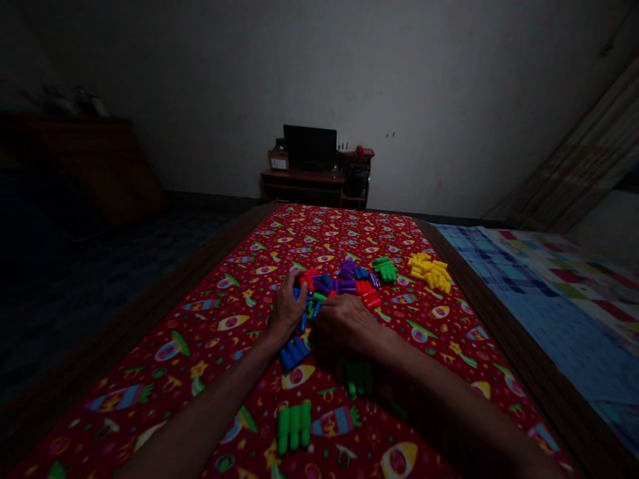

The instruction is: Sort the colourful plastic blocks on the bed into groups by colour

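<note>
Left hand (287,306) is palm down and fingers half curled, with the fingertips resting on the near-left edge of the mixed pile of pegs (332,286), touching red and blue pieces. Too dark to tell if it actually pinches one. Right hand (344,322) is also palm down, knuckles up, fingers bent inward toward the left hand. It covers the near edge of the pile, and its grip is hidden, so can't tell what it holds. The two hands are close together, almost touching.

The pile lies on the red rocket-print cloth (210,332), just beyond and partly under both hands. It mixes red, blue, purple and green pegs pointing every way.

- Blue peg cluster (293,352): just beside the left wrist, on the near side, long axis diagonal.
- Green trio (294,426): between the forearms, nearer the person. Pegs lie side by side, long axis pointing away from the person.
- Dark green cluster (359,379): just beside the right wrist, same near-far axis.
- Green group (385,269) and yellow group (429,271): beyond the right hand, to its right, apart from the pile. Yellow pegs lie mostly crosswise.

Far wall: a desk with a dark screen (309,148).
</note>
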